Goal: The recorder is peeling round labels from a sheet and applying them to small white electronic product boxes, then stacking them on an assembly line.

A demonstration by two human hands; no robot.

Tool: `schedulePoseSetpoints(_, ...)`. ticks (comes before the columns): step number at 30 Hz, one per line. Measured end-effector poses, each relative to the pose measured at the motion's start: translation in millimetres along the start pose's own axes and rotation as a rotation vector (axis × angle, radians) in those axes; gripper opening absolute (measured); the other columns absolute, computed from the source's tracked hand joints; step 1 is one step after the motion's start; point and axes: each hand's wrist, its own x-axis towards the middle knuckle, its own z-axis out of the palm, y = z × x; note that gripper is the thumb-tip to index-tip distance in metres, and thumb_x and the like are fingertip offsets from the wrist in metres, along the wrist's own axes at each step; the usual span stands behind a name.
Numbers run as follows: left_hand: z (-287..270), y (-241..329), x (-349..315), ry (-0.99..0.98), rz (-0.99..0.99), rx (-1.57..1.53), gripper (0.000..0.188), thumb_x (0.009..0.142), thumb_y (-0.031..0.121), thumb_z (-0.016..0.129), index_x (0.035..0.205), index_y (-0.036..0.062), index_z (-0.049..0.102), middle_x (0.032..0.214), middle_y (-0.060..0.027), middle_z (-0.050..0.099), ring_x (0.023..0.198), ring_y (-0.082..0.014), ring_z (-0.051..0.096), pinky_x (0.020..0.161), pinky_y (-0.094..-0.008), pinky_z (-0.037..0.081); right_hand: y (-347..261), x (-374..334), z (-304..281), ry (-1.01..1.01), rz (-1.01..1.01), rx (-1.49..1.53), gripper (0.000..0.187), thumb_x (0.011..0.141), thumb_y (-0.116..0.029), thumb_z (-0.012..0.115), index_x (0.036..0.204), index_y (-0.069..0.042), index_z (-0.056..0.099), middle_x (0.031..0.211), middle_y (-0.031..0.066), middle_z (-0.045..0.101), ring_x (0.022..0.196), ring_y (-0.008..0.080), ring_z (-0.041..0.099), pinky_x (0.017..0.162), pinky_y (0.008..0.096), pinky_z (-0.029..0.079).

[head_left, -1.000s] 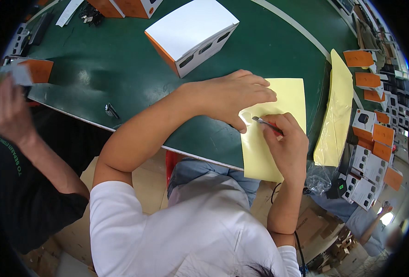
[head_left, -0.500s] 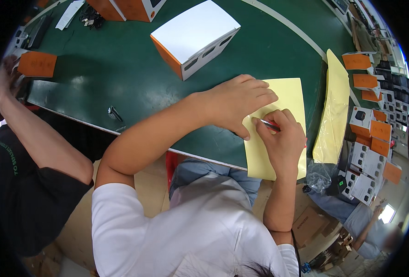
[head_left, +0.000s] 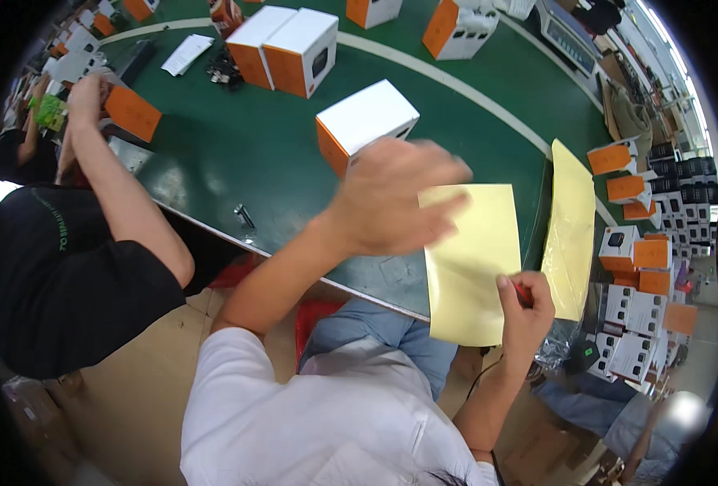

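My left hand (head_left: 391, 198) is raised over the table between a white and orange box (head_left: 375, 117) and a yellow sheet (head_left: 471, 243). Its fingers are spread and blurred by motion, with nothing held. The sheet lies flat, its near end reaching past the table edge. At the sheet's lower right edge, my right hand (head_left: 529, 308) is closed around a small red-handled tool (head_left: 524, 293). Most of that tool is hidden in the fist; its kind cannot be told.
A wrapped yellow stack (head_left: 568, 243) stands right of the sheet. Two white and orange boxes (head_left: 286, 53) sit farther back, beside black cables (head_left: 224, 69). A small metal object (head_left: 244, 215) lies left. At far left, a co-worker's hand (head_left: 88, 97) is at an orange box (head_left: 132, 113).
My left hand has lifted off the yellow sheet and moved left. My right hand has drawn back toward the sheet's lower right edge, keeping the red-handled tool. The view has shifted, showing more tabletop.
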Motion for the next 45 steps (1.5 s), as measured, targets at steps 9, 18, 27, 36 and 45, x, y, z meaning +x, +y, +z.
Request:
schedulePoseSetpoints(9,-49.7,-8.6,-24.1,0.033,-0.742,-0.235,0.047,0.078,0.015,0.084,0.124,0.0126,0.074,0.149,-0.0187,0.050,0.126,-0.0346,0.057,0.102,-0.0406,0.049,11.4,-26.9,-18.1,-0.006,0.022,0.178,0.017,0.083,-0.001,0.080,0.084,-0.003,0.064,0.080,0.0002,0.058,0.072,0.0078,0.054,0.067,0.0220,0.044)
schedulePoseSetpoints(18,-51.9,70.4,-15.5,-0.035,-0.634,-0.819,0.040,0.083,0.011,0.081,0.122,0.0072,0.074,0.139,-0.0169,0.063,0.130,-0.0321,0.059,0.106,-0.0394,0.047,-55.7,-34.7,-26.6,-0.033,-0.278,0.124,0.019,0.075,-0.001,0.085,0.083,-0.001,0.068,0.081,0.0056,0.060,0.072,0.0152,0.058,0.062,0.0276,0.043)
schedulePoseSetpoints(27,-56.4,92.4,-10.9,-0.123,-0.670,-0.817,0.043,0.081,0.007,0.080,0.123,0.0047,0.074,0.139,-0.0184,0.064,0.127,-0.0321,0.062,0.107,-0.0405,0.047,-77.9,-27.4,-6.6,-0.024,-0.418,-0.084,0.019,0.077,-0.017,0.087,0.082,-0.007,0.072,0.080,0.0036,0.064,0.070,0.0199,0.060,0.064,0.0328,0.042)
schedulePoseSetpoints(36,-57.8,98.4,-10.4,-0.113,-0.665,-0.824,0.040,0.083,0.013,0.080,0.123,0.0087,0.075,0.136,-0.0118,0.066,0.069,-0.0094,0.061,0.062,-0.0243,0.050,-83.5,-29.3,-4.4,0.094,-0.565,-0.426,0.020,0.079,-0.023,0.085,0.084,-0.011,0.071,0.082,0.0018,0.064,0.074,0.0209,0.059,0.069,0.0357,0.038)
schedulePoseSetpoints(45,-64.7,101.3,-7.9,-0.193,-0.712,-0.854,0.046,0.079,0.008,0.083,0.124,0.0039,0.073,0.138,-0.0195,0.064,0.127,-0.0330,0.062,0.106,-0.0415,0.048,-91.3,-33.4,-13.3,0.082,-0.690,-0.658,0.019,0.086,-0.027,0.079,0.092,-0.013,0.069,0.082,0.0026,0.060,0.074,0.0228,0.056,0.070,0.0385,0.037)
